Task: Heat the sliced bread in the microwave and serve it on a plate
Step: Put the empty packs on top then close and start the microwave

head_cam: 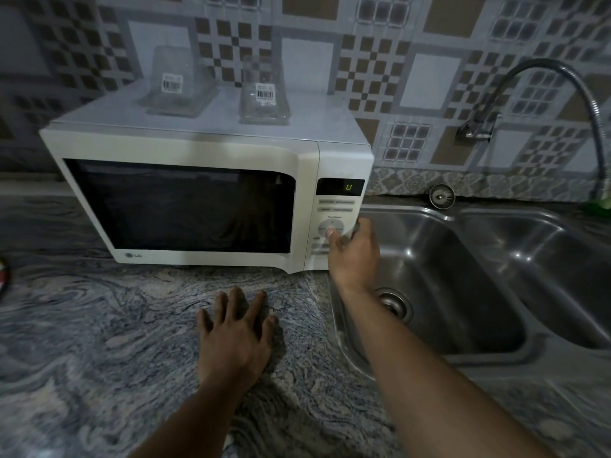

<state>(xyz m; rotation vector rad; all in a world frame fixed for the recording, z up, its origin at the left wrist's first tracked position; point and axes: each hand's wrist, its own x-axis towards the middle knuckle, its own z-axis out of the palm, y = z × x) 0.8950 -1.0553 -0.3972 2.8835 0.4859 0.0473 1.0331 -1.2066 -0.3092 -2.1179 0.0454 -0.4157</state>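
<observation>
A white microwave (198,150) stands on the marbled counter (99,342) with its door shut and its dark window showing nothing inside. Its display (340,187) glows with a green digit. My right hand (353,256) reaches to the control panel, a fingertip touching the round dial pad (325,226); the other fingers are curled, holding nothing. My left hand (236,338) lies flat on the counter in front of the microwave, fingers spread. No bread and no plate are in view.
Two clear plastic containers (178,84) (264,94) with barcode labels sit on top of the microwave. A steel double sink (469,355) lies right of it, with a curved tap (542,71) on the tiled wall. A red object (2,272) shows at the left edge.
</observation>
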